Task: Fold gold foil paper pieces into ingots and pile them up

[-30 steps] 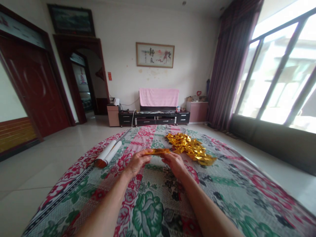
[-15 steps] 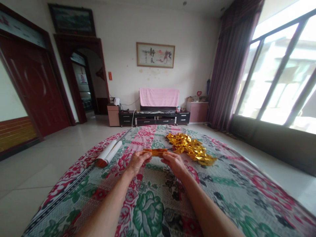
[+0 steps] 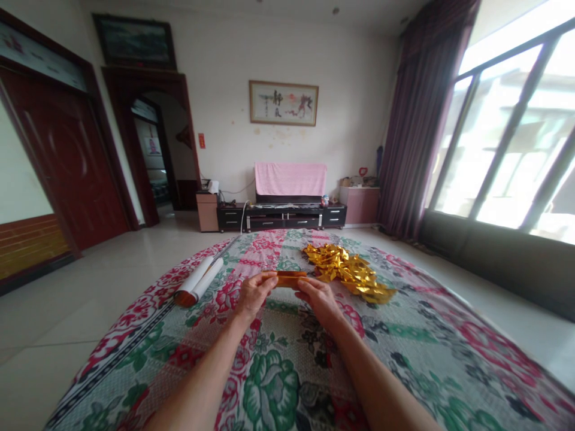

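Between my two hands is a small folded strip of gold foil paper [image 3: 288,279], held level above the flowered cloth. My left hand [image 3: 257,295] pinches its left end between thumb and fingers. At the other end, my right hand [image 3: 317,296] grips the paper the same way. A heap of shiny folded gold paper pieces [image 3: 348,269] lies just beyond my right hand. To the left of my hands rests a roll of sheets [image 3: 197,282], white outside with orange-brown showing at its near end.
A round table under a red, green and grey flowered tablecloth [image 3: 272,383] fills the foreground. Beyond it stand a low black cabinet [image 3: 269,222] and a pink cloth [image 3: 291,179] over a screen-like shape. Purple curtains [image 3: 408,131] and windows line the right.
The gold paper's strip looks taller between my hands, with a fold line along it now showing. My right fingers have shifted slightly right along it. The view has tilted a little.
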`<state>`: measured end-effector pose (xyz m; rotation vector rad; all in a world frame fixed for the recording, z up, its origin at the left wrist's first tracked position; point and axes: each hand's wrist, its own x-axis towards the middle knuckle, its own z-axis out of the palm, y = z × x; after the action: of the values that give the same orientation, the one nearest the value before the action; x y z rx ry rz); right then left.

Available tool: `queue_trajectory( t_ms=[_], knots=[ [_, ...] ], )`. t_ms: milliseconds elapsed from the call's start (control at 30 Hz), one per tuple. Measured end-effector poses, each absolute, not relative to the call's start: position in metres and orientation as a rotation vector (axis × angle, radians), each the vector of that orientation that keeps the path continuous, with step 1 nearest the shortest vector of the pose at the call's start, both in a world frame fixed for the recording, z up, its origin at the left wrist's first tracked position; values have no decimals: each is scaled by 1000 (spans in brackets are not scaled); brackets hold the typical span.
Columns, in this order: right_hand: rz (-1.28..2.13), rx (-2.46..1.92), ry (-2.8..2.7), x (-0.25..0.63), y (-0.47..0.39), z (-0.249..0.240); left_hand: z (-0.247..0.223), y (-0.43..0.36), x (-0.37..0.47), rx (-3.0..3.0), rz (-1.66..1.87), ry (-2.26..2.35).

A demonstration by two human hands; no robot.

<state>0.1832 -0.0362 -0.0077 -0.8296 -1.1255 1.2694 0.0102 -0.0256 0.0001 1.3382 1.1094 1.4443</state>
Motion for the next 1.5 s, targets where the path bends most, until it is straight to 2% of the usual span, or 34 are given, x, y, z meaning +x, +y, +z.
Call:
queue_trajectory(
  t_ms=[400,600,800,933,1100,1267,1500],
  knots=[
    [1219,-879,-1131,189,-37,-1,-1,-27,3,1318,1365,1045],
    [868,-1160,-1420,196,-35,-6,2,-34,1,1550,1289,1080],
    [749,-1129,-1540,196,-34,-6,1,-33,-2,1637,1220,1083],
    [788,-1182,-1506,196,-31,-4,2,-33,-4,1539,1202,1036],
    [1088,-1044,-1443,198,-32,1,4,-33,-5,1479,1209,981],
    [1222,-1050,-1495,200,-38,8,3,-32,-2,1339,1251,840],
    [1063,-1031,-1394,184,-35,6,2,-33,7,974,1289,702]
  ],
)
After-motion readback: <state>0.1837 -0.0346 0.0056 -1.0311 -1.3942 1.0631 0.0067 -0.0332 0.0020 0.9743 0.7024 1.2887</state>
